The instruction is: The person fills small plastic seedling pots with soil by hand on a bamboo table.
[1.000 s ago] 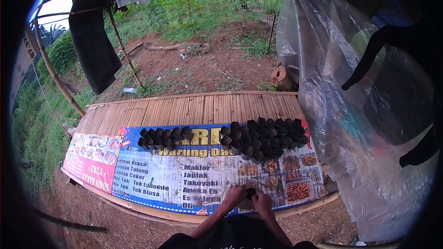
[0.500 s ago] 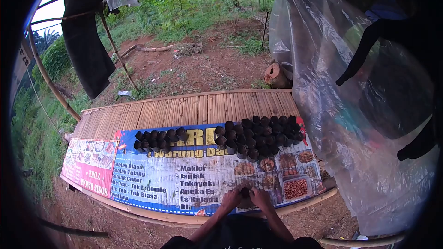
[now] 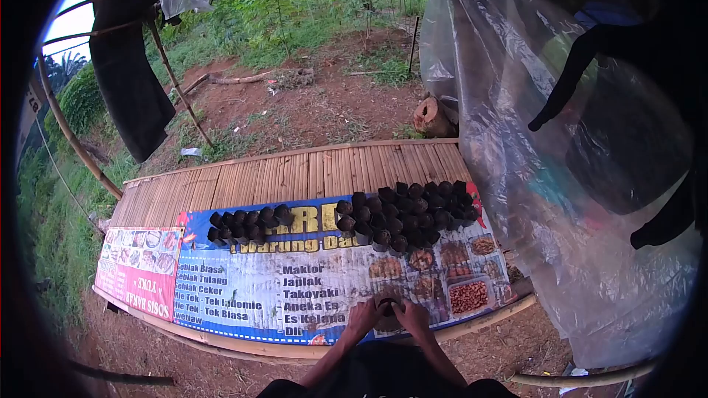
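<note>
Close to my body, a small black plastic seedling bag [image 3: 386,309] is held between both hands at the table's front edge. Its dark round mouth faces up. My left hand [image 3: 364,318] grips the bag's left side, and my right hand [image 3: 411,317] closes on its right side. Farther up the banner stands a large cluster of similar black bags [image 3: 402,220], several with dark soil visible at the top. A smaller group of bags [image 3: 240,225] sits to the left.
A printed banner [image 3: 243,273] covers the front of the bamboo table [image 3: 280,174]. Clear plastic sheeting [image 3: 509,177] hangs along the right side. Beyond the table lie a cut log [image 3: 431,116] and bare soil. A bamboo pole [image 3: 177,85] leans at the left.
The bag's mouth shows rounder and wider between my fingers. Both hands stay at nearly the same place, while the whole view has shifted slightly.
</note>
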`<state>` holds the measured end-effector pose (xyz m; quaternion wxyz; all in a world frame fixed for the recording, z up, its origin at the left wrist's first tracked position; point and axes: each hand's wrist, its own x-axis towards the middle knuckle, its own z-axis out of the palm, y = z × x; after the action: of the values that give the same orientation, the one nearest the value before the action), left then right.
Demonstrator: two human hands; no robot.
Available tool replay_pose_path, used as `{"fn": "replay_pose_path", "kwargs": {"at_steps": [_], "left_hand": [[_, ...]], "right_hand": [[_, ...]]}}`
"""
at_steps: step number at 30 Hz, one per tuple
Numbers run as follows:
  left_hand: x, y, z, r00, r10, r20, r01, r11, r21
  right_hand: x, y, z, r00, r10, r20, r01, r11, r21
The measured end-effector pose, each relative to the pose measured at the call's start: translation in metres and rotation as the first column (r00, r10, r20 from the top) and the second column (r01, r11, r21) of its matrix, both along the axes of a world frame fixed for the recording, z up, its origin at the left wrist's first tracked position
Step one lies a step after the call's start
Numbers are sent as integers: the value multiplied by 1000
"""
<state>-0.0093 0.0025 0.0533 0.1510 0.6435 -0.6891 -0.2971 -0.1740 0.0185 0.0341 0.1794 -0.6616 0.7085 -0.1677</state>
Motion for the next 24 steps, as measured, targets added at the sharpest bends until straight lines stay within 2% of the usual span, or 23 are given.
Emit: {"fn": "replay_pose_path", "kwargs": {"at_steps": [1,3,6,9,13,15,19,21,24], "left_hand": [[1,2,-5,1000,-3,1,3,1000,1],[2,4,-23,992,-76,-102,72,996,-44],[2,-5,-43,990,-118,-76,116,993,-33],[3,-11,-8,988,-107,-107,97,991,-89],[2,-14,-22,990,-113,-85,104,989,-105],[0,-14,-22,992,-94,-83,76,978,-193],[-1,-3,-12,987,-2,-161,-20,990,-138],[-2,3,-13,997,25,-67,-22,999,40],[1,6,-24,988,-47,-146,44,999,-22]], "right_hand": [[0,-2,-1,1000,-3,1,3,1000,1],[-1,-9,-5,998,65,-4,-65,998,-20],[-5,-12,-8,989,137,-54,-138,990,-15],[-4,-6,5,994,106,-28,-107,994,-32],[-2,8,-7,996,84,-33,-83,996,28],[-2,8,-11,999,26,-29,-24,997,68],[-4,7,-5,999,7,34,-11,994,113],[-5,5,1,999,-18,-28,23,984,179],[-4,-3,7,998,7,-56,6,971,237]]}}
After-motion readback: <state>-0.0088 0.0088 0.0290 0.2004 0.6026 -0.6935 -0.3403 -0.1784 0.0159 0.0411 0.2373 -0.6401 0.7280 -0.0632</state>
